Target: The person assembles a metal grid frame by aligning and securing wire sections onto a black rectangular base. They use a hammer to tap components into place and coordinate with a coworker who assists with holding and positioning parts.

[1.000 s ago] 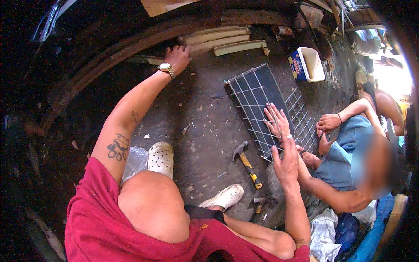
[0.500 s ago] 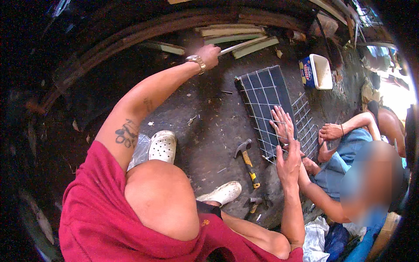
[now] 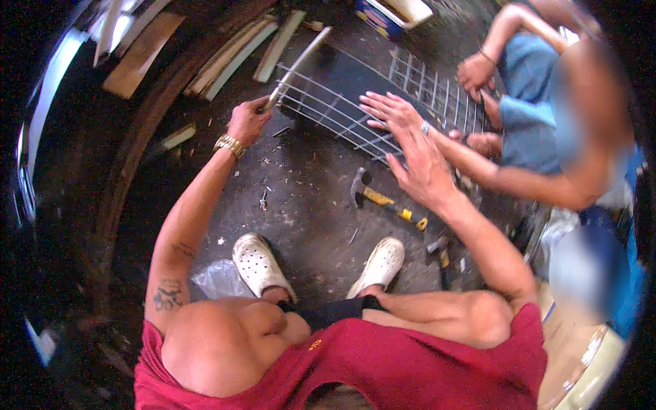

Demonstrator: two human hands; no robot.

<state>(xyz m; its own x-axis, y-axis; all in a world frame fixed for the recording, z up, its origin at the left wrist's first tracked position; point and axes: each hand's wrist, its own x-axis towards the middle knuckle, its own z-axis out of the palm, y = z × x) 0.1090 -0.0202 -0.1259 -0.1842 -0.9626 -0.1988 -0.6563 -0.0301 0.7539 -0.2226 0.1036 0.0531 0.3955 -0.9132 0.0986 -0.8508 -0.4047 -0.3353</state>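
My left hand, with a gold watch at the wrist, is closed on the lower end of a thin pale wooden strip. The strip slants up and away along the left end of a wire mesh panel. My right hand is open with fingers stretched, at the near side of the panel. A co-worker's hand lies flat over the mesh, partly overlapped by my right fingers; whether they touch, I cannot tell. Behind the wires shows a dark flat sheet. A yellow-handled hammer rests on the floor below my right hand.
A second hammer lies to the right. Several wooden strips lie at the far left, near a wider board. A blue-and-white tub stands at the back. The co-worker sits close on the right. Clear plastic lies by my left shoe.
My left hand has brought the wooden strip from the far pile to the panel's left end. My view has turned leftward. My right hand stays by the co-worker's hand at the mesh.
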